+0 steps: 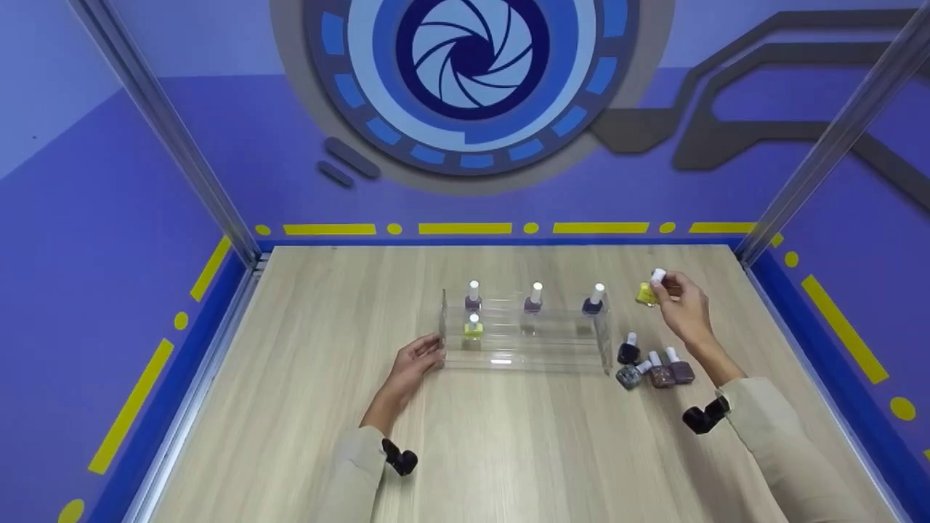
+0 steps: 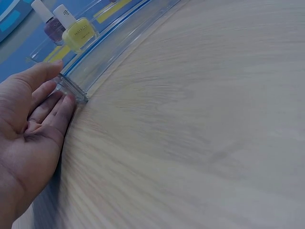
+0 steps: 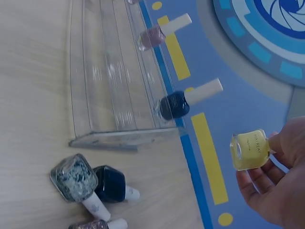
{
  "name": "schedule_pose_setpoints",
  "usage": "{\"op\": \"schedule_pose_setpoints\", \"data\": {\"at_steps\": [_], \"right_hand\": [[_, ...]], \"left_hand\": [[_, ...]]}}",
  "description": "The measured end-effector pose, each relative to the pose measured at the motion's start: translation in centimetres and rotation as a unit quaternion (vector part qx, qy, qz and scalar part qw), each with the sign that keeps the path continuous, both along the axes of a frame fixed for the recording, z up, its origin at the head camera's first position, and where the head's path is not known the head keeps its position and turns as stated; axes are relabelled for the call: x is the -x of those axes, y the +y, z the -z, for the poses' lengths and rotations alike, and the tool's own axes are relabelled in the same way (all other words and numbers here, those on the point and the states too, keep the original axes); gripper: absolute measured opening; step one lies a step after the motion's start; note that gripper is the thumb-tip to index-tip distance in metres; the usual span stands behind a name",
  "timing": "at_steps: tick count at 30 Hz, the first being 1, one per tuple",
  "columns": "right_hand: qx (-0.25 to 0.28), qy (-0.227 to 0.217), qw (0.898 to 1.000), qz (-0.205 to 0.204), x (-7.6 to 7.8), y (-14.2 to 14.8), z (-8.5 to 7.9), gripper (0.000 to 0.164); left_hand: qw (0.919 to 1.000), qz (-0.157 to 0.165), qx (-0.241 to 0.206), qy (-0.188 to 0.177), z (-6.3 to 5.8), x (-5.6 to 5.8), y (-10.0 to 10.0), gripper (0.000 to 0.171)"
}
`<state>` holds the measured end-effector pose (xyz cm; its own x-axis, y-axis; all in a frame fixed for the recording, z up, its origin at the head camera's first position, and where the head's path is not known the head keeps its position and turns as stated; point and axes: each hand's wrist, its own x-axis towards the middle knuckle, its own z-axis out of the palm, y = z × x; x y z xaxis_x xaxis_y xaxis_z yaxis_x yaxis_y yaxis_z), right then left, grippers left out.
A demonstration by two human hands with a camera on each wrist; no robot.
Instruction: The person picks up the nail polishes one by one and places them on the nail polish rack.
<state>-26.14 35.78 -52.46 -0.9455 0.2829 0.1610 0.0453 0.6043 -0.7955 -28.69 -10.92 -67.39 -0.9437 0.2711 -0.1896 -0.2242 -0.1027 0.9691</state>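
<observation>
The yellow bottle is in the right hand, whose thumb and fingers pinch it by its white cap. It is apart from the clear rack, off toward the rack's two o'clock. The left hand lies at the rack's eight o'clock, lightly bent fingers touching the end panel, thumb near its edge.

From the rack's middle, a mauve bottle stands at ten o'clock, a lilac bottle at twelve and a navy bottle at two, all along the back tier. A second yellow bottle stands at nine, one tier forward.

Toward the rack's four o'clock, four loose bottles cluster on the table: a black bottle, a speckled bottle at its six o'clock, then a brown bottle and a plum bottle side by side.
</observation>
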Motion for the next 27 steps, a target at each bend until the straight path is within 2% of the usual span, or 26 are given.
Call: {"op": "schedule_pose_setpoints", "data": {"at_steps": [12, 27], "right_hand": [[0.000, 0.021, 0.999, -0.038, 0.5, -3.0, -0.7, 0.033], [0.023, 0.031, 0.996, -0.082, 0.9, -6.3, -0.2, 0.027]], "left_hand": [[1.0000, -0.005, 0.006, 0.000, -0.1, -0.2, 0.1, 0.056], [0.9998, -0.004, -0.016, -0.010, -0.1, 0.0, 0.1, 0.054]]}}
